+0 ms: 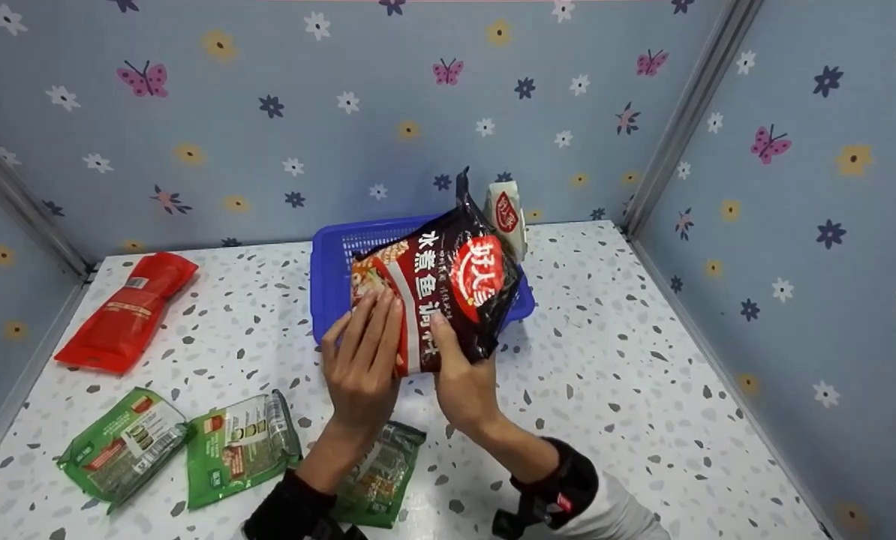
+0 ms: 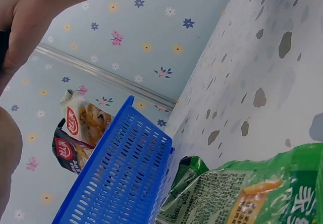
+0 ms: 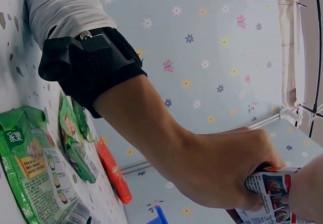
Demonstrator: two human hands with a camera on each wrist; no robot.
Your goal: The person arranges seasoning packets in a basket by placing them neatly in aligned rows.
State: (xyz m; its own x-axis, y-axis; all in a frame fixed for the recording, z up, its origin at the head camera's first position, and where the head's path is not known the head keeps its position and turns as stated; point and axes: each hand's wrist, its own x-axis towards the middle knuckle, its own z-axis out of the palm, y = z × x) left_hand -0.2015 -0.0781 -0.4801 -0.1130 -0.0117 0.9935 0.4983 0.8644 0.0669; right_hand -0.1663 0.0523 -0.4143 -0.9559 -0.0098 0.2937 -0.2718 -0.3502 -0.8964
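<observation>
Both hands hold a dark, shiny seasoning packet (image 1: 448,285) with a red round logo, tilted above a blue basket (image 1: 328,247). My left hand (image 1: 365,360) lays its fingers over the packet's lower left front, with its thumb behind, in the right wrist view. My right hand (image 1: 467,382) grips the lower right edge, thumb on the front and fingers hidden behind. A pale packet (image 1: 506,214) with a red logo stands at the basket's back right. In the left wrist view, a dark packet (image 2: 65,148) shows beside the pale one above the rim.
Green packets (image 1: 129,446), (image 1: 242,446) lie at the front left of the speckled table. Another green packet (image 1: 380,480) is partly behind the left forearm. A red packet (image 1: 129,311) lies at the far left. Flower-patterned walls (image 1: 388,90) enclose the table's back and sides.
</observation>
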